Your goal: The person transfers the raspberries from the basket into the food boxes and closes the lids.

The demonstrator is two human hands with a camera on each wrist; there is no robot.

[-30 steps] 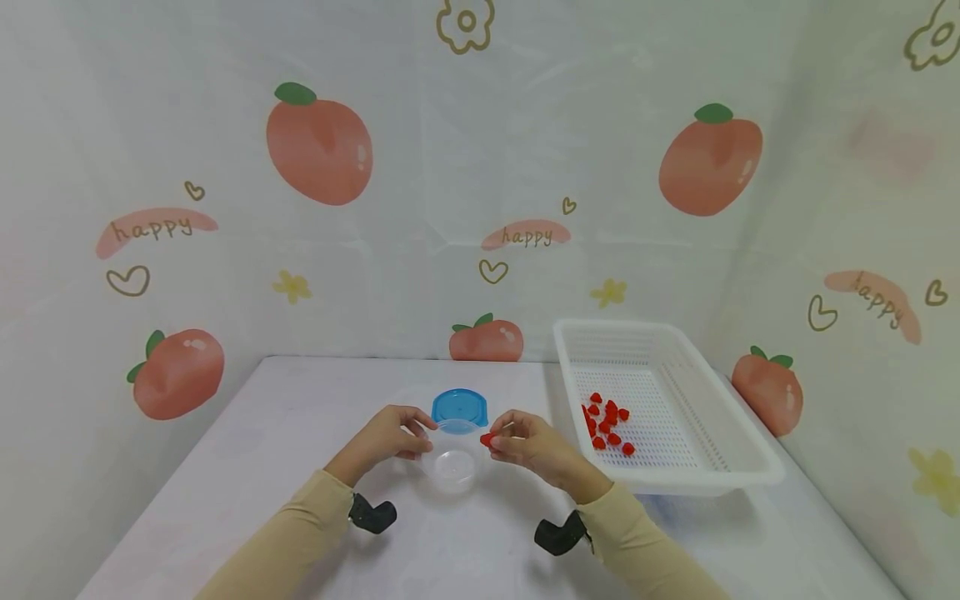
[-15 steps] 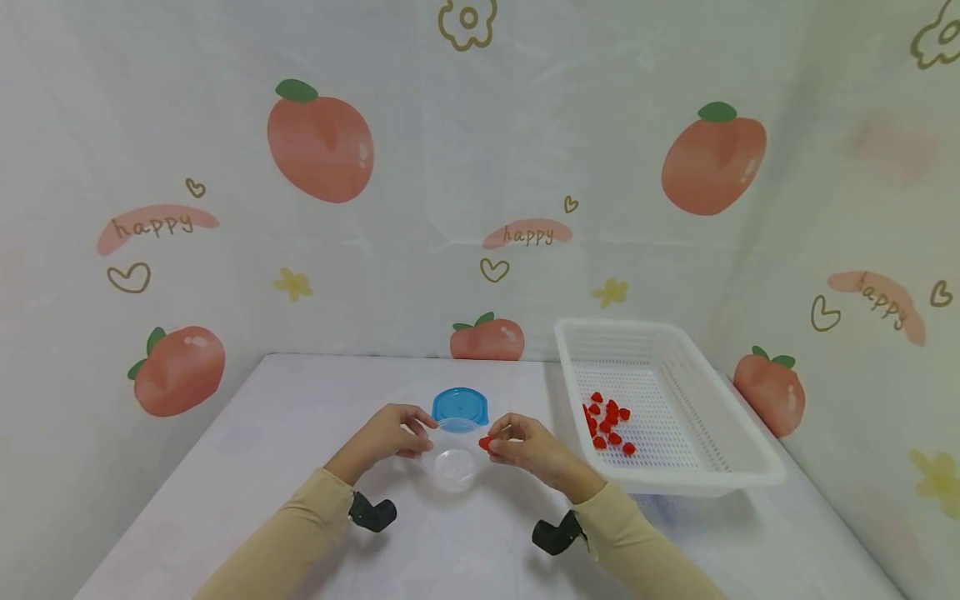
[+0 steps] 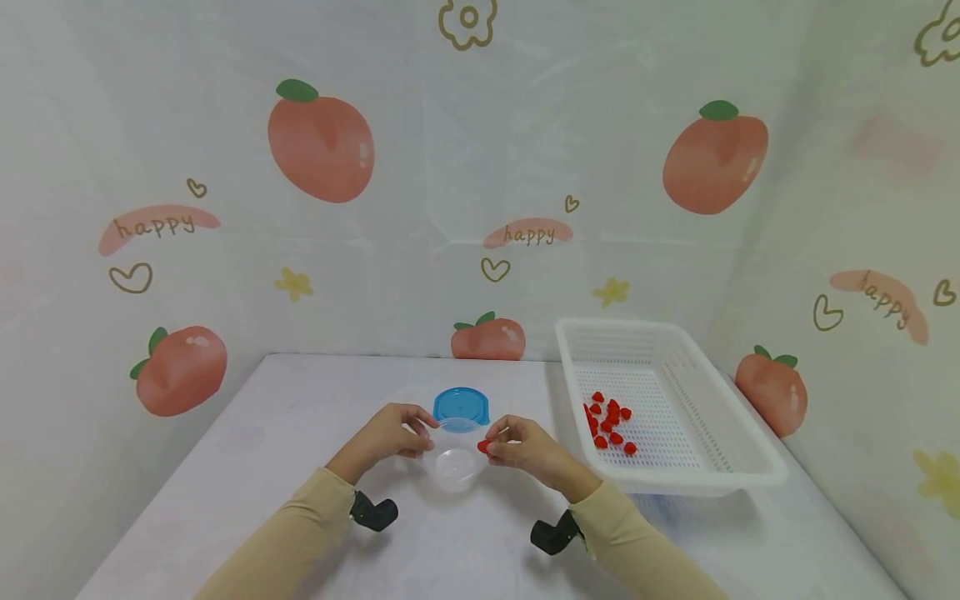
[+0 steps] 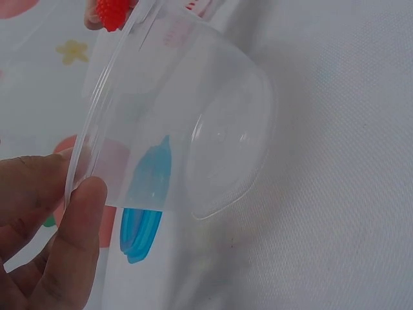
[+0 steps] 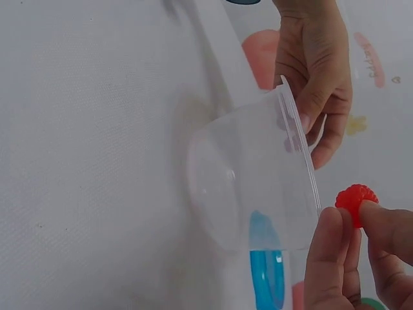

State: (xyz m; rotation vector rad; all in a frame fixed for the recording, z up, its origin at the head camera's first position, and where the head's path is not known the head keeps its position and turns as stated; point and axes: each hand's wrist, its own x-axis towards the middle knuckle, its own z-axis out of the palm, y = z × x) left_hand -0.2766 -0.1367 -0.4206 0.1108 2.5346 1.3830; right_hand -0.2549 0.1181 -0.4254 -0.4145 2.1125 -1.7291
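A clear plastic bowl (image 3: 453, 473) stands on the white table with its mouth up. My left hand (image 3: 388, 435) pinches its rim on the left side, thumb and fingers on the wall in the left wrist view. At the opposite side, my right hand (image 3: 534, 452) holds a small red raspberry (image 5: 353, 201) between thumb and fingertips. The raspberry is just above the rim on the right. Its bumpy surface shows in both wrist views. The bowl has nothing inside. Behind it lies a blue lid (image 3: 461, 403), partly seen through the clear wall.
A white perforated basket (image 3: 675, 477) stands on the right of the table, with several red raspberries (image 3: 613, 412) gathered at its left side. A printed cloth backdrop (image 3: 420, 167) rises behind and on both sides of the table (image 3: 315, 392).
My right hand has shifted slightly left and down, bringing the raspberry a little closer to the bowl. The left hand keeps its hold on the rim.
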